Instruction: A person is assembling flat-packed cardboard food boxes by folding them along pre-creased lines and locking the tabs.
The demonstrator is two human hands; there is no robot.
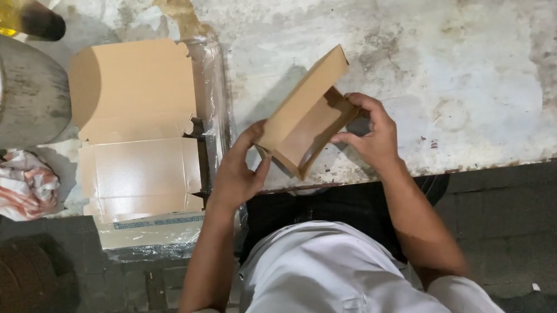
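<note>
Fingers of my left hand [236, 174] and right hand [371, 134] pinch opposite ends of the half-folded brown cardboard box [307, 114], its long axis slanting between them above the stained counter [477, 70].

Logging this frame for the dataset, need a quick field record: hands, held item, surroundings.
left hand: grips near left side of the cardboard box
right hand: fingers on the box's right end
cardboard box: brown, partly folded, tilted, held over the table edge
flat box blanks: stacked left of the hands, in clear plastic wrap
metal pot: far left
crumpled bag: below the pot
</note>
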